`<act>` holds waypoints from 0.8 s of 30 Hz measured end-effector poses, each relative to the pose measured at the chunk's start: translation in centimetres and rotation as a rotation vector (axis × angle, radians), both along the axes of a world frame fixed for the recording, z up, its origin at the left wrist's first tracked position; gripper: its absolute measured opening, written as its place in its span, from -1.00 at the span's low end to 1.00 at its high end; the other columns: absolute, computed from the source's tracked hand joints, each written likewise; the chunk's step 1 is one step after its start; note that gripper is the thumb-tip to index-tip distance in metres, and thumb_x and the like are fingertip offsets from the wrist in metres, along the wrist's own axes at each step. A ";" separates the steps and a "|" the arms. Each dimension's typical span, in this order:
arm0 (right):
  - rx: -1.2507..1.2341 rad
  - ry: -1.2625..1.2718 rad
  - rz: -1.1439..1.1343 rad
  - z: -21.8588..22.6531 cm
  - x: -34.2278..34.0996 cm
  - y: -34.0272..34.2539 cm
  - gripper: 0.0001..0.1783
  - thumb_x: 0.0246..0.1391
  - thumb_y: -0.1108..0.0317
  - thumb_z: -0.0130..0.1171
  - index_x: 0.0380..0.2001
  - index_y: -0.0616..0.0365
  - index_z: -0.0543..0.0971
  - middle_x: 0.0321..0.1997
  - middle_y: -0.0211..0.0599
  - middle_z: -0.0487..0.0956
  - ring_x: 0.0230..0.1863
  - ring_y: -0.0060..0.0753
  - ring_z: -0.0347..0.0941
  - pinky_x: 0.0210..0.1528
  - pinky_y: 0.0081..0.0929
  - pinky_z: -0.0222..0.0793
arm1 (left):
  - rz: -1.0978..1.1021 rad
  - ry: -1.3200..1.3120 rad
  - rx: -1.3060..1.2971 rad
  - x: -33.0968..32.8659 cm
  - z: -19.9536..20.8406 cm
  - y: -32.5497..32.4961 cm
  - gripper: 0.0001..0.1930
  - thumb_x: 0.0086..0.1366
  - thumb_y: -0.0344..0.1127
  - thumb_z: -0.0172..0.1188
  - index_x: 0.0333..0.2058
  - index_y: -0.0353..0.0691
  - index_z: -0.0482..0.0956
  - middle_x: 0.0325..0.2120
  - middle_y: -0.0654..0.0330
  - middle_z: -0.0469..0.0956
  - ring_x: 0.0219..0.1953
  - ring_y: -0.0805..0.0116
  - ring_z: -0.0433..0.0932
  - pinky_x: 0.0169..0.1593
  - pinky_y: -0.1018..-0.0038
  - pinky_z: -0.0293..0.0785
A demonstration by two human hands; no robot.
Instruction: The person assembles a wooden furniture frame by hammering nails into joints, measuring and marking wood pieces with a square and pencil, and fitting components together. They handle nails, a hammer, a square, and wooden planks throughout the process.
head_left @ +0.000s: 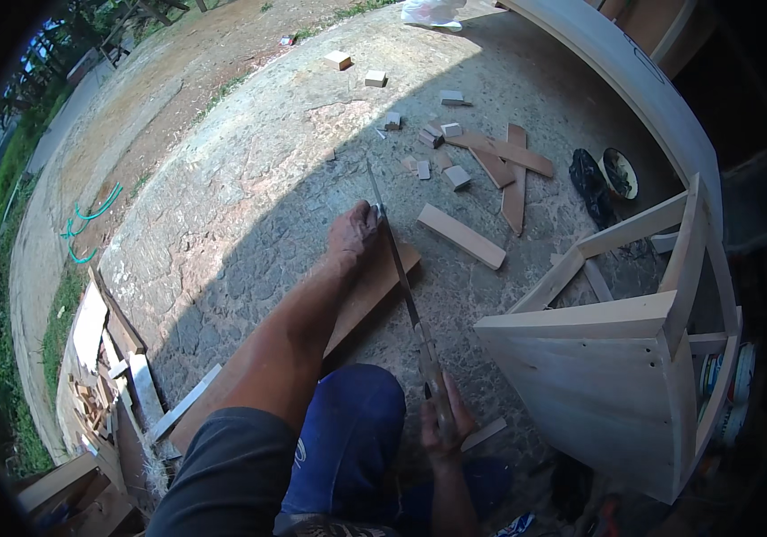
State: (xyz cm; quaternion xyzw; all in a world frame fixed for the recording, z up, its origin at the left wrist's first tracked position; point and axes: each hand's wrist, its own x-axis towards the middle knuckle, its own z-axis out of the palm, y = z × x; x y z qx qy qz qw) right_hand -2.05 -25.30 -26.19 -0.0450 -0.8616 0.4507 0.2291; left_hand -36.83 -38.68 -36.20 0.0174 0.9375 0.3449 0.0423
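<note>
A handsaw (399, 268) with a long narrow blade points away from me, its blade crossing above the far end of a wooden board (370, 306). My right hand (446, 421) is closed around the saw's handle, low in the view. Beside the blade, my left hand (354, 231) is at the board's far end with its fingers bent together. A small pale bit shows at those fingertips, against the blade; what they grip is hidden. The board slants from under my left forearm toward the blade. My knee in blue trousers is close beside it.
A loose plank (461, 236) lies right of the saw, with crossed wood strips (513, 179) and several small blocks (457, 177) beyond. At right stands a wooden frame (589, 358); a dark bag (591, 183) and a bowl (619, 173) lie behind it. Scrap wood (97, 403) is piled at left.
</note>
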 end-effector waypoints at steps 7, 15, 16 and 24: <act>-0.041 -0.033 0.001 0.2 0.0 0.1 -0.39 0.15 0.25 0.30 0.19 0.40 0.46 -0.14 0.16 0.68 -0.26 0.07 0.71 -0.29 -0.27 0.59 | -0.005 0.020 0.013 -0.1 -0.6 -0.2 -0.64 0.38 0.07 0.05 -0.24 -0.11 0.56 -0.31 -0.16 0.63 -0.18 -0.28 0.59 -0.16 -0.05 0.47; -0.067 -0.064 0.004 0.1 0.1 0.2 -0.39 0.15 0.26 0.28 0.18 0.42 0.46 -0.19 0.10 0.67 -0.28 0.01 0.68 -0.26 -0.28 0.58 | -0.014 -0.034 -0.006 0.3 0.8 -0.1 -0.60 0.42 0.10 0.00 -0.24 -0.14 0.53 -0.31 -0.16 0.64 -0.15 -0.28 0.59 -0.13 -0.03 0.47; -0.068 -0.078 0.014 0.2 0.1 0.2 -0.40 0.15 0.27 0.29 0.18 0.41 0.46 -0.12 0.16 0.67 -0.21 0.08 0.70 -0.24 -0.26 0.60 | -0.007 -0.028 -0.001 0.3 0.5 -0.2 -0.62 0.41 0.08 0.02 -0.24 -0.13 0.53 -0.32 -0.16 0.63 -0.16 -0.29 0.58 -0.14 -0.04 0.46; -0.066 -0.038 0.000 0.2 -0.9 0.0 -0.39 0.14 0.27 0.26 0.19 0.44 0.46 -0.09 0.14 0.66 -0.22 -0.02 0.69 -0.18 -0.30 0.57 | -0.017 -0.038 -0.001 0.1 0.7 -0.1 -0.61 0.40 0.10 0.03 -0.24 -0.13 0.52 -0.31 -0.17 0.63 -0.15 -0.30 0.58 -0.13 -0.04 0.46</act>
